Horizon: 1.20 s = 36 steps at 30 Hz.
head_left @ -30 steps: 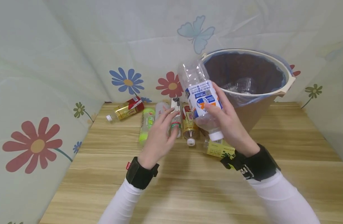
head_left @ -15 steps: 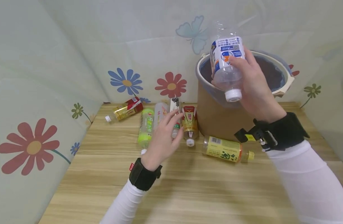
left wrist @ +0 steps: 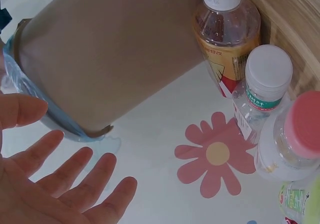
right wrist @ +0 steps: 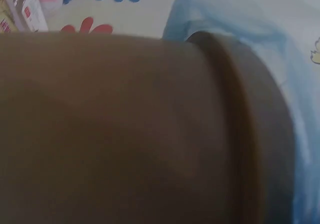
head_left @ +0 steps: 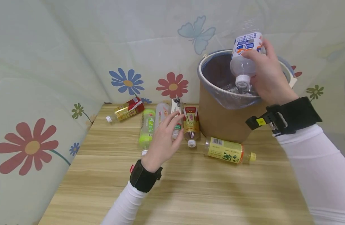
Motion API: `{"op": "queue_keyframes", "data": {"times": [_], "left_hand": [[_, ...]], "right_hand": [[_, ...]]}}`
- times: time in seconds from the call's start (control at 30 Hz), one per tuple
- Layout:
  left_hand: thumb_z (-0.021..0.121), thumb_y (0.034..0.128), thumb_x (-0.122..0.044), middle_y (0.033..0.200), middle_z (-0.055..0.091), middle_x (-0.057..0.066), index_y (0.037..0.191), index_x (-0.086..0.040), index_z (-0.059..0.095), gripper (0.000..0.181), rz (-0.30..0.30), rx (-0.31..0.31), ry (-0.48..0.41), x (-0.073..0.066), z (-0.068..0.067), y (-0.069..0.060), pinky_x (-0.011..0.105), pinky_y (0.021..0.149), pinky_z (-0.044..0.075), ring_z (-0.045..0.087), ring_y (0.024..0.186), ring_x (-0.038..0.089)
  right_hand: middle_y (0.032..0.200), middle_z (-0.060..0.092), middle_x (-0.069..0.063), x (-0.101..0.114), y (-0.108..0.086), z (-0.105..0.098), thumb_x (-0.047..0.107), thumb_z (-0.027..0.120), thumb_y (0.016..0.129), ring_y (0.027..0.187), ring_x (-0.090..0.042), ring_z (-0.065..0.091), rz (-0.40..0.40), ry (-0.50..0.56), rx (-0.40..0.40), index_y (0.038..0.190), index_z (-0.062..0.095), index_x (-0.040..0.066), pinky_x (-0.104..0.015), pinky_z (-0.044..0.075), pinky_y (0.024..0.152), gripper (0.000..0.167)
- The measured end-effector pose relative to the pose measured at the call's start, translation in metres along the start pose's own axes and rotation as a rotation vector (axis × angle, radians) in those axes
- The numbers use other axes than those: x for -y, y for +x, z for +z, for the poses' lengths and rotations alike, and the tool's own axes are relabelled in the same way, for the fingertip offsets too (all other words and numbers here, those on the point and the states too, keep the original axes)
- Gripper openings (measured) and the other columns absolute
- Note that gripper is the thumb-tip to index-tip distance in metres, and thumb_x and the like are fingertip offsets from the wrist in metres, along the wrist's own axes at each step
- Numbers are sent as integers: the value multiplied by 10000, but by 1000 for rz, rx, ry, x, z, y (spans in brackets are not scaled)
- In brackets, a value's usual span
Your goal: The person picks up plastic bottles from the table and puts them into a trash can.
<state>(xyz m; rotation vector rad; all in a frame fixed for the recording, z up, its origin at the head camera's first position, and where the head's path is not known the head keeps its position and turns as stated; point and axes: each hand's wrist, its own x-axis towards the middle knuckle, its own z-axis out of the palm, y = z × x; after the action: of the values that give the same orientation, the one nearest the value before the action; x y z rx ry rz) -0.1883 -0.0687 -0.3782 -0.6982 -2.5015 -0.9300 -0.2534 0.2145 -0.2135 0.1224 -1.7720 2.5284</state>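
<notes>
In the head view my right hand [head_left: 269, 72] grips a clear plastic bottle [head_left: 246, 45] with a blue, white and orange label, cap end down, above the opening of the lined bin [head_left: 225, 115]. My left hand [head_left: 164, 140] hovers over the row of bottles with its fingers spread; the left wrist view shows this hand [left wrist: 65, 184] holding nothing. Near it lie a green-labelled bottle [head_left: 147, 128], a pale bottle [head_left: 162, 112], a white-labelled bottle [head_left: 176, 106] and a red-and-gold bottle [head_left: 191, 120]. The right wrist view shows mostly the bin's side [right wrist: 110, 124], not the hand.
A yellow-labelled bottle [head_left: 224, 150] lies in front of the bin. Another red-and-gold bottle [head_left: 129, 109] lies at the far left by the flowered backdrop [head_left: 149, 40]. The wooden table [head_left: 189, 193] extends toward me. Some clear plastic shows inside the bin.
My right hand has carried the clear bottle up and to the right, from the bin's left side to over its opening. The left hand has barely moved.
</notes>
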Motion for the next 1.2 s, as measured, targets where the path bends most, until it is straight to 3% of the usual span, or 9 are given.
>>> {"op": "queue_keyframes", "data": {"times": [0.1, 0.17, 0.33, 0.53, 0.7, 0.83, 0.97, 1.07, 1.2], "left_hand": [[627, 970, -160, 1520, 497, 115, 1444, -119, 524, 486, -3, 2, 1, 0, 0, -1, 488, 1127, 463, 516, 1384, 287], [630, 969, -160, 1518, 498, 121, 1445, -117, 523, 489, -4, 2, -1, 1, 1, -1, 488, 1123, 467, 521, 1378, 291], [635, 968, -154, 1516, 500, 133, 1442, -99, 523, 490, -5, -7, -16, 2, 2, -2, 489, 1125, 465, 519, 1380, 300], [629, 968, -146, 1523, 493, 119, 1443, -105, 523, 489, -18, -22, -33, 4, 1, -3, 494, 1141, 448, 498, 1401, 307], [622, 963, -124, 1528, 480, 131, 1441, -96, 523, 489, -47, -34, -46, 7, -4, -2, 506, 1138, 447, 476, 1418, 329], [613, 972, -145, 1529, 477, 137, 1431, -87, 529, 470, -78, -65, -20, 11, -11, -2, 475, 975, 560, 498, 1401, 333], [616, 974, -145, 1521, 485, 145, 1422, -88, 538, 459, -118, -106, 12, 18, -18, -2, 496, 1060, 511, 506, 1385, 336], [616, 972, -147, 1519, 482, 155, 1417, -87, 541, 455, -180, -118, 36, 25, -22, -3, 539, 1128, 444, 491, 1383, 366], [612, 973, -156, 1528, 456, 198, 1423, -63, 528, 468, -267, -105, 63, 36, -25, -6, 575, 1116, 441, 486, 1366, 428]], "right_hand": [[1633, 190, 96, 0, 1, 1, 130, 619, 982, 1425, -169, 344, 9, -56, -47, 1558, 145, 438, -327, 460, 1075, 807], [1684, 9, 85, -2, 0, 2, 144, 615, 986, 1510, -170, 232, 0, -131, -45, 1585, 11, 448, -318, 322, 1220, 903], [1676, -213, 47, -5, -7, 6, 193, 560, 1011, 1571, -144, 0, -65, -396, 10, 1616, -21, 355, -310, 57, 1306, 854], [1656, 211, -13, -8, -18, 12, 223, 555, 1005, 1528, -193, 210, -127, -632, -2, 1591, 247, 294, -369, 181, 1284, 666], [1301, 574, 35, -17, -32, 14, 112, 611, 968, 1251, -135, 533, -234, -476, 36, 1454, 496, 163, -148, 439, 1021, 502], [1205, 661, -4, -27, -48, 16, 57, 616, 959, 1127, -139, 647, -285, -326, 120, 1336, 599, 92, -125, 529, 911, 379], [1149, 707, -67, -39, -61, 21, 20, 591, 968, 1025, -171, 694, -332, -235, 178, 1235, 663, 41, -178, 570, 891, 278], [1068, 739, -86, -52, -70, 25, -15, 575, 965, 928, -169, 720, -390, -244, 193, 1176, 690, 20, -205, 591, 849, 243], [1024, 756, -31, -78, -81, 30, -82, 572, 941, 907, -132, 724, -474, -391, 204, 1180, 673, -49, -193, 589, 843, 262]]}}
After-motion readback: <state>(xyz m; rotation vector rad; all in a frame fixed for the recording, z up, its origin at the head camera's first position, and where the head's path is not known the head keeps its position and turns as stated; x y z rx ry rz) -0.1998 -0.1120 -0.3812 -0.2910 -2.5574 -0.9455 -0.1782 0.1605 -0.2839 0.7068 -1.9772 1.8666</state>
